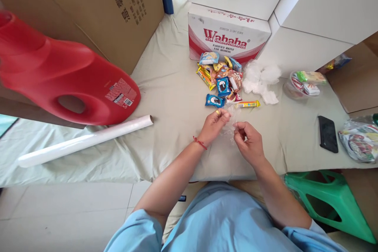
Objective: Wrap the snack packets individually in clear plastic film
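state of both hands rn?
Left hand: closed, pinching clear plastic.
Right hand: fingers curled closed at the same plastic's edge, apparently pinching it.

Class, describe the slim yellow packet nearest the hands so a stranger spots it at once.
Find the Wahaha box, then the snack pile before it. At the pile's near right edge, this slim yellow packet lies crosswise; its lookalikes slant at the left.

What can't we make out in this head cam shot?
All head view:
Clear plastic: edges too faint to trace, partly covered by the left hand.
Snack pile: lower packets hidden under upper ones.
Round tub: contents partly hidden by packs on top.
Red jug: cut off by left edge.
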A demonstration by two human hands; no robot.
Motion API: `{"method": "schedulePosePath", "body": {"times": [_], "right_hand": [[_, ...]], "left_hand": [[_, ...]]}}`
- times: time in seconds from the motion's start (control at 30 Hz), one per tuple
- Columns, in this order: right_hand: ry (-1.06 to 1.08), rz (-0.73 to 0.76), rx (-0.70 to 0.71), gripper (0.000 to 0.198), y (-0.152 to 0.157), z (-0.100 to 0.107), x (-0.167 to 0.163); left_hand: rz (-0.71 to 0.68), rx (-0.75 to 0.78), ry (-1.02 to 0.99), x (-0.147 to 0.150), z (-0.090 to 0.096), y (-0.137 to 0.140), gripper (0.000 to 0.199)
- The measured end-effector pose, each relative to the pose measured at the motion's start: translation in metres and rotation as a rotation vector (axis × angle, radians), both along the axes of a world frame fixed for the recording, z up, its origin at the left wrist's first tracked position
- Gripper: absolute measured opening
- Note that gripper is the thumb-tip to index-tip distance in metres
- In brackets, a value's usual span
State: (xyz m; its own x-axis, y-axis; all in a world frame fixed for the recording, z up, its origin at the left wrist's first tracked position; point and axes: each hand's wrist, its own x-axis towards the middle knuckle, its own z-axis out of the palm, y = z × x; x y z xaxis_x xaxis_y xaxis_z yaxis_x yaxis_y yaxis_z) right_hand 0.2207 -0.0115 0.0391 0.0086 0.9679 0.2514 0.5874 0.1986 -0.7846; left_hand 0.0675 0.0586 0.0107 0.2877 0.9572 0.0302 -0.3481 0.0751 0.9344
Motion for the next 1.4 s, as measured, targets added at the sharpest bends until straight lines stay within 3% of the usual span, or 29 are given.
{"method": "schedulePosePath", "body": {"times": [0.23, 0.4, 0.6, 0.77, 1.07, 1.17, 1.27, 1.33, 1.4], "right_hand": [[0.045, 0.061, -0.034, 0.014, 0.000, 0.003, 0.001], [0.213, -0.085, -0.064, 0.026, 0.005, 0.002, 0.006], [0.644, -0.184, -0.186, 0.034, 0.007, -0.002, 0.034], [0.806, -0.221, -0.265, 0.042, -0.005, 0.000, 0.061], [0.731, -0.208, -0.230, 0.039, -0.010, -0.004, 0.100], [0.506, -0.306, -0.143, 0.032, 0.001, -0.004, 0.118], [0.161, -0.481, 0.068, 0.027, 0.009, 0.007, 0.120], [0.047, -0.364, 0.180, 0.028, 0.010, 0.017, 0.109], [0.025, -0.045, 0.201, 0.033, 0.010, 0.024, 0.089]], "left_hand": [[-0.003, 0.008, -0.003, 0.000, -0.001, 0.002, 0.041], [0.028, 0.043, -0.043, 0.001, -0.002, 0.000, 0.032], [-0.002, -0.222, -0.344, -0.011, 0.011, -0.006, 0.017], [0.027, -0.323, -0.365, -0.032, 0.028, -0.016, 0.009], [0.182, -0.470, -0.129, -0.062, 0.020, -0.022, 0.030], [0.235, -0.446, -0.045, -0.062, 0.019, -0.026, 0.038], [0.248, -0.369, -0.020, -0.056, 0.027, -0.037, 0.037], [0.195, -0.316, -0.010, -0.047, 0.035, -0.046, 0.034], [0.121, -0.270, 0.022, -0.038, 0.042, -0.054, 0.030]]}}
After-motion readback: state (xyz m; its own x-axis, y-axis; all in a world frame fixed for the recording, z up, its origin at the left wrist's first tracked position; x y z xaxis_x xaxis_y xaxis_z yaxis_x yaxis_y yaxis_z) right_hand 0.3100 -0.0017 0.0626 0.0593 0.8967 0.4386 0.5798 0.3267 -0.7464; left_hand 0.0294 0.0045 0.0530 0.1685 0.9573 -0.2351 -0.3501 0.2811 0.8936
